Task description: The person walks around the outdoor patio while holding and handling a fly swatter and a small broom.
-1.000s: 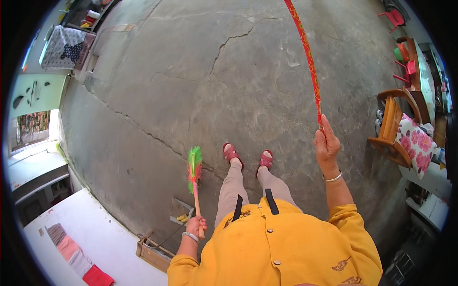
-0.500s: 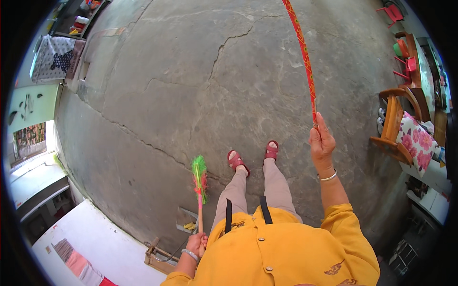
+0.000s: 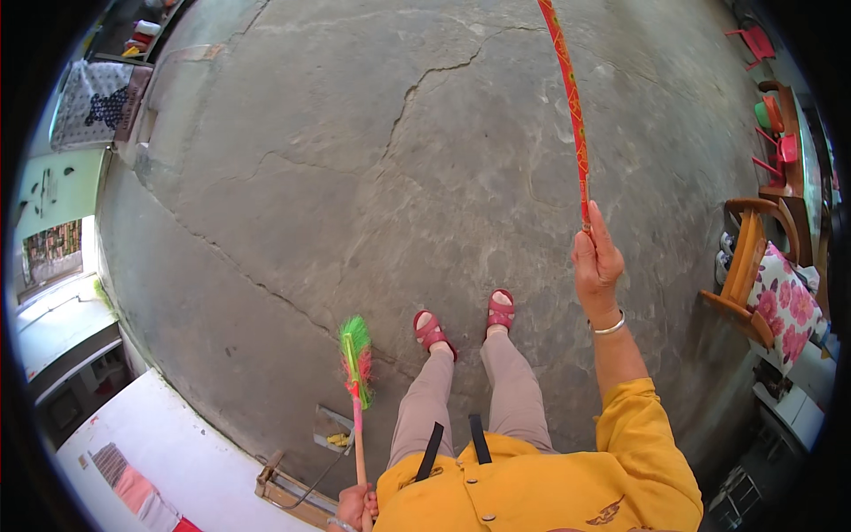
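My left hand [image 3: 352,503], low at the picture's lower edge, is wrapped round the pinkish handle of a broom [image 3: 356,355]. The broom's bristles, bright green with some red, point away from me and stand up at the top of the handle. Held out to the right, my right hand [image 3: 599,270] pinches the near end of a long red pole [image 3: 572,97] with a gold pattern. The pole runs away from me and out past the top edge, so its far end is hidden. Silver bangles circle both wrists.
Cracked grey concrete floor [image 3: 266,213] spreads ahead of my feet in red sandals [image 3: 432,330]. A wooden chair [image 3: 745,270] with a floral cloth [image 3: 784,306] stands on the right, red chairs [image 3: 756,43] beyond. A white surface [image 3: 168,434] lies at lower left, beside a wooden frame [image 3: 292,492].
The left hand and broom sit lower and slightly further left in the picture. The red pole's far part has shifted a little right. Both hands keep their hold, and the whole view has shifted slightly.
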### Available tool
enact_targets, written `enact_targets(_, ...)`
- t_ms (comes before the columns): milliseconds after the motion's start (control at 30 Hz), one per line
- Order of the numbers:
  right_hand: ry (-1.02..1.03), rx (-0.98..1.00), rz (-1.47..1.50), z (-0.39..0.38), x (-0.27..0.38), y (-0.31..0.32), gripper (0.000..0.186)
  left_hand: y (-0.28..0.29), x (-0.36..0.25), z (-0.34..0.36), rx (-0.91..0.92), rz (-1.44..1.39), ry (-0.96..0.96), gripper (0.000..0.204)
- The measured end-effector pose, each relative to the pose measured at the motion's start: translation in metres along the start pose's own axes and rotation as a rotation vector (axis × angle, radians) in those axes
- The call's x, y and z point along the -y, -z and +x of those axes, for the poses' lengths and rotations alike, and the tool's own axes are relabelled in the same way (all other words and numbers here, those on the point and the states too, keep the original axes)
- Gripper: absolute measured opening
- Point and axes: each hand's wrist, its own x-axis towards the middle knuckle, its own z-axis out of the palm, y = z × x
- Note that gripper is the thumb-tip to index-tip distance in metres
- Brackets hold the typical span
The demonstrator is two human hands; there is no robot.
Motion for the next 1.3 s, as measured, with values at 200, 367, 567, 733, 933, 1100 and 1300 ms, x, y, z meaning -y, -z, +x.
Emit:
enact_targets(200,0.025,-0.021,0.005,0.032,-0.060,-0.038,0.043,-0.015,0.005,-0.023,-0.091,0.192,-0.103,0.028)
enact_targets(367,0.116,-0.045,-0.046,0.066,-0.088,-0.069,0.042,-0.071,-0.025,-0.070,-0.197,0.450,-0.298,0.026)
enact_targets(567,0.084,-0.085,-0.076,0.086,-0.130,-0.115,0.042,-0.062,-0.038,-0.063,-0.152,0.390,-0.124,0.026)
enact_targets(733,-0.412,0.190,-0.461,0.105,-0.271,-0.157,0.033,-0.067,-0.048,-0.059,-0.118,0.400,-0.070,0.026)
enact_targets(933,-1.090,0.212,0.437,0.004,-0.178,-0.109,0.041,-0.051,-0.046,-0.062,-0.095,0.343,-0.038,0.027)
enact_targets(1100,-1.219,0.220,0.276,-0.114,-0.090,-0.028,0.048,-0.039,-0.041,-0.053,-0.020,0.299,-0.013,0.027)
enact_targets(1300,-1.377,0.315,0.398,-0.156,-0.026,0.010,0.047,-0.025,-0.019,-0.018,-0.094,0.153,-0.024,0.022)
